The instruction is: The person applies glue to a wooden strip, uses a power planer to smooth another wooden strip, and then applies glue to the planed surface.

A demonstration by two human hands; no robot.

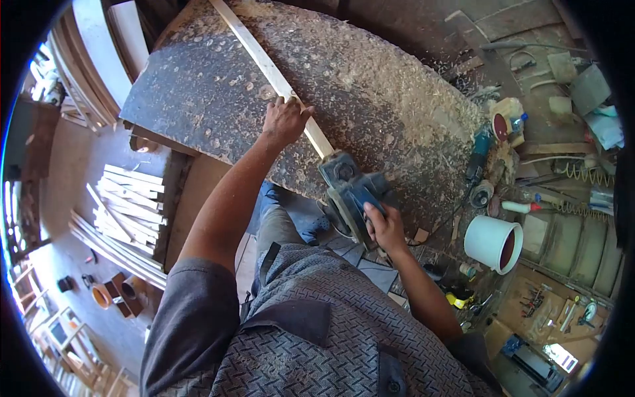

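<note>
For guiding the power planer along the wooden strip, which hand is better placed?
Probably the right hand: it grips the power planer, while the left hand rests on the wooden strip, apart from the tool.

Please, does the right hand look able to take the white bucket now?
Probably not: the right hand grips the power planer, though nothing tall seems to stand between that hand and the white bucket.

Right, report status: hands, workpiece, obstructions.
Left hand on wooden strip. Right hand gripping power tool at strip's near end. Shavings scattered across bench.
</note>
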